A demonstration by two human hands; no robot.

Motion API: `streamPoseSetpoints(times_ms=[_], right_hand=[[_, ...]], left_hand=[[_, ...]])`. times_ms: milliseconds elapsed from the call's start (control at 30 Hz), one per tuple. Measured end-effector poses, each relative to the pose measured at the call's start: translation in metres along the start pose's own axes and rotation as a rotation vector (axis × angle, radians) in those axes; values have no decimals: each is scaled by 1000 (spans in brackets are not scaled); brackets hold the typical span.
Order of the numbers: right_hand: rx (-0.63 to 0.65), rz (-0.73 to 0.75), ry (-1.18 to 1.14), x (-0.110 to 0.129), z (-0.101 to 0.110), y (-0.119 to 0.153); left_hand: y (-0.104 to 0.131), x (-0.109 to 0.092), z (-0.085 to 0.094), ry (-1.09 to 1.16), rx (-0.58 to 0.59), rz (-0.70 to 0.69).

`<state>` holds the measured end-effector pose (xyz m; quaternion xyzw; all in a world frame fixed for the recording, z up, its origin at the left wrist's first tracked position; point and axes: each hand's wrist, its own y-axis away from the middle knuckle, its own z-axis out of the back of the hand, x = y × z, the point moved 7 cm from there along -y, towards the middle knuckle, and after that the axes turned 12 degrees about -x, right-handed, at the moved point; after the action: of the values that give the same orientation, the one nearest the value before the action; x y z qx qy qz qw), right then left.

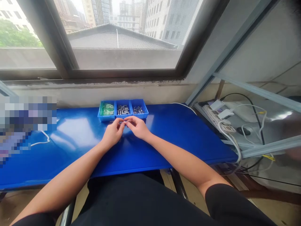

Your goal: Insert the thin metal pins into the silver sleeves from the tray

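Observation:
My left hand (113,131) and my right hand (138,127) meet over the blue table, fingertips nearly touching. Both are pinched around a small, light-coloured piece (124,122), mostly covered by the fingers; its kind is too small to make out. Just beyond the hands stands a blue bin (107,118) with three compartments. In its left compartment lies a green plastic bag (107,109) with pale pieces. The middle one holds short metallic cylinders (123,110), and the right one holds thin dark metal pins (138,110).
The glossy blue table (188,135) runs under a window (122,37). At right, a power strip (217,117) with white plugs and cables sits beyond a metal frame (256,89). A white cable (42,141) lies at left beside a pixelated area.

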<state>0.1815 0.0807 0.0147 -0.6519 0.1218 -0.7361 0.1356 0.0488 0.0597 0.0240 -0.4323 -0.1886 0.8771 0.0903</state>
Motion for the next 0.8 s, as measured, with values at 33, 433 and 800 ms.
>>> streamPoseSetpoints(times_ms=[33, 433, 800], right_hand=[[8, -12, -23, -1, -1, 0], [13, -68, -63, -1, -1, 1], [6, 12, 40, 5, 0, 1]], left_hand=[[0, 0, -1, 8, 8, -4], [1, -4, 0, -7, 6, -16], [0, -4, 2, -52, 7, -10]])
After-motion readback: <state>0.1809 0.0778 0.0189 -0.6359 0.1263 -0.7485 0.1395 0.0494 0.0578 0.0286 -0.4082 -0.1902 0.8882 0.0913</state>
